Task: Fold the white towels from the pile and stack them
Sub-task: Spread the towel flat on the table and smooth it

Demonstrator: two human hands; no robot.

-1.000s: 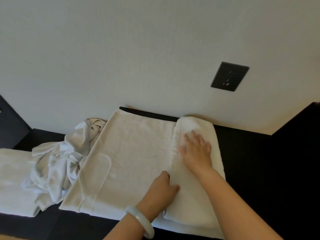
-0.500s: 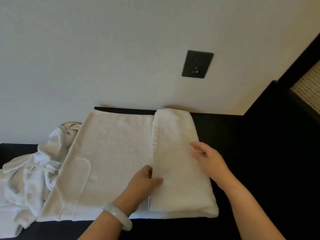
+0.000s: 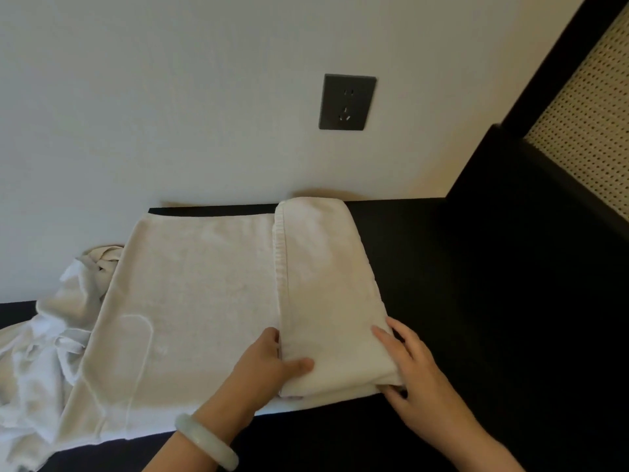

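Here, plush white towel (image 3: 204, 284), left hand (image 3: 265, 369) grip pinching hemmed flap, right hand (image 3: 418, 379) grip clasping rounded fold

A black counter (image 3: 425, 267) runs along the foot of a pale wall (image 3: 170, 97), with a taller dark unit (image 3: 544, 233) rising at its right end. A white towel (image 3: 204, 294) lies flat across the counter from the wall side to the near edge, its right part folded back over itself into a thick band (image 3: 323, 284). A crumpled pile of white towels (image 3: 44, 352) sits on the counter's left end, touching the spread towel's left edge.
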